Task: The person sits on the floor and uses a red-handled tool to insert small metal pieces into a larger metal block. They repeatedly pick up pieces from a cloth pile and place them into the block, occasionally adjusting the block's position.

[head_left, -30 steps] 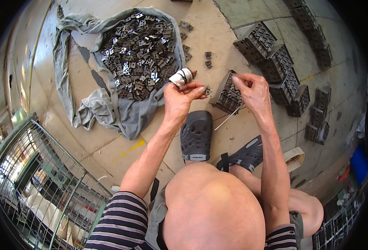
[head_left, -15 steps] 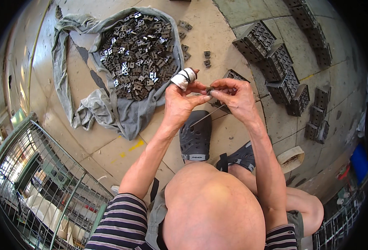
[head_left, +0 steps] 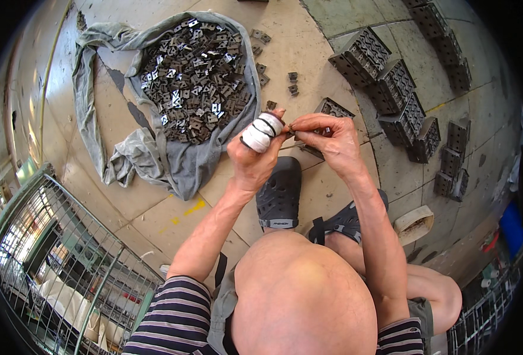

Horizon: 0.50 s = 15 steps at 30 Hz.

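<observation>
My left hand (head_left: 254, 151) has a finger wrapped in white bandage with dark bands. Its fingers are closed, and their tips meet those of my right hand (head_left: 335, 142) over the floor. Between the pinched fingertips is a small dark metal clip (head_left: 290, 131), mostly covered by the fingers. Both hands appear to grip it. Just past the bandaged finger lies another small metal clip (head_left: 271, 105). Behind my right hand a dark block of stacked metal clips (head_left: 334, 108) is partly hidden. A large heap of loose metal clips (head_left: 196, 80) sits on a grey cloth (head_left: 193, 171) at the far left.
Several blocks of stacked metal parts (head_left: 396, 89) stand at the right. A few loose clips (head_left: 293, 83) lie ahead. My dark clog (head_left: 279, 192) is below the hands. A wire cage (head_left: 72, 260) stands lower left, a pale container (head_left: 414, 226) at the right.
My left hand has turned, bringing the bandaged finger lower and over the palm. The thin rod seen below my right hand is out of sight. A clip beyond the bandage now shows.
</observation>
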{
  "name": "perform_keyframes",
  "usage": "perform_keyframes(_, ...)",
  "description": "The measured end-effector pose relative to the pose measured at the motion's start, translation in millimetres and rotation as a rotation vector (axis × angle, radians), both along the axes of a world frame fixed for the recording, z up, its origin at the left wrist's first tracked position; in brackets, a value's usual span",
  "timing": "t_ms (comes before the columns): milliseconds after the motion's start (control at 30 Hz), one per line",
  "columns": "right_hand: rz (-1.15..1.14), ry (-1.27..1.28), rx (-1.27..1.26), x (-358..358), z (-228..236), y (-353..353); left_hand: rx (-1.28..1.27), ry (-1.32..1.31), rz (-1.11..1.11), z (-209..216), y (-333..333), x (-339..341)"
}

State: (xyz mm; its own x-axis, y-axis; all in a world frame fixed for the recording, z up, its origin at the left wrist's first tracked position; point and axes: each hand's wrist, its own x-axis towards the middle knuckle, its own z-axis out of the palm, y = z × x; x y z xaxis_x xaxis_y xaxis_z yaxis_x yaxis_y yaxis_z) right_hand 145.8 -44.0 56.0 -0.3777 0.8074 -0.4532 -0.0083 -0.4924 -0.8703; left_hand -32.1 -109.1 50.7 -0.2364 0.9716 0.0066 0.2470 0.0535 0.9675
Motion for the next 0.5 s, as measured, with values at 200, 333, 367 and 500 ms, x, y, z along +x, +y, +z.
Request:
perform_keyframes(200, 0.062, -0.567, -0.003, 18, 10, 20, 0.106, 0.028, -0.042, 7, -4, -4)
perform_keyframes(333, 0.040, -0.569, 0.224, 25, 21, 26, 0.234, 0.188, -0.099, 19, 4, -12)
perform_keyframes(367, 0.050, -0.453, 0.271, 26, 24, 26, 0.245, 0.211, -0.115, 22, 5, -14)
perform_keyframes(500, 0.178, -0.605, 0.296, 27, 35, 31, 0.263, 0.234, -0.157, 27, 9, -17)
